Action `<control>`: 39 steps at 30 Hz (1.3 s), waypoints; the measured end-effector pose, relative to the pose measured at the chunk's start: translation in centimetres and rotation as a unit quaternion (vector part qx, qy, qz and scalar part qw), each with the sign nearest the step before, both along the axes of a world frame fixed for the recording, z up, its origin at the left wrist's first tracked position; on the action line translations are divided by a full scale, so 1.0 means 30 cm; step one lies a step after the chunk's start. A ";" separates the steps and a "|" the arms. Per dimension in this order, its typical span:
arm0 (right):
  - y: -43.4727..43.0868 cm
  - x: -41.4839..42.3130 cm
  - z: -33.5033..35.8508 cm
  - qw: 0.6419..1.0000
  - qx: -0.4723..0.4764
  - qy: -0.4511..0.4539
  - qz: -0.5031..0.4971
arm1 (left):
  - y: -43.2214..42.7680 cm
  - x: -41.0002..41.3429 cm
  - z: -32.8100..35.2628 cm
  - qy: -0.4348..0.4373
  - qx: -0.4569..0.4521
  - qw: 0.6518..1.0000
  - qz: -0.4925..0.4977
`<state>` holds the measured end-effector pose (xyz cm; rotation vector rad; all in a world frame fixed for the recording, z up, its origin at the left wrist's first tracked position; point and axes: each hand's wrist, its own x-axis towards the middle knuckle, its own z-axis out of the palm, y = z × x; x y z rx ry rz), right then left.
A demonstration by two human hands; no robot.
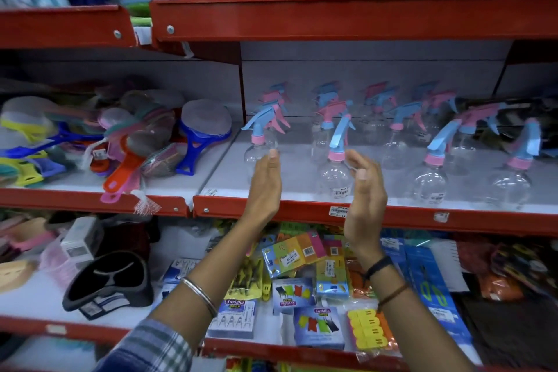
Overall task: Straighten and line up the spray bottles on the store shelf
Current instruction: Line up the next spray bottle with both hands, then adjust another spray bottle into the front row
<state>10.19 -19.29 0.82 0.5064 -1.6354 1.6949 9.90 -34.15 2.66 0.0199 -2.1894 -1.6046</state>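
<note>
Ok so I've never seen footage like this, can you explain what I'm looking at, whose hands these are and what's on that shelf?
This is one picture from a camera worn on a person's head, looking forward and down. So the two arms reaching in from below are the wearer's own. The left hand and right hand are open, palms facing each other, holding nothing. The left fingertips touch or nearly touch the leftmost front bottle; a second front bottle stands between the hands. They are clear spray bottles with blue and pink trigger heads, standing in loose rows on a red-edged store shelf.
</note>
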 end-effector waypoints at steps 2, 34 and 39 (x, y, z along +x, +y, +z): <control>-0.075 0.005 0.008 0.998 0.041 -0.006 0.056 | -0.056 -0.011 0.006 0.047 0.037 0.996 0.072; -0.378 -0.071 0.028 0.941 0.131 -0.299 0.084 | -0.298 0.053 0.034 -0.152 -0.078 0.983 -0.072; -0.377 -0.057 0.037 0.945 0.124 -0.291 0.085 | -0.264 0.083 0.037 -0.115 -0.063 0.991 -0.024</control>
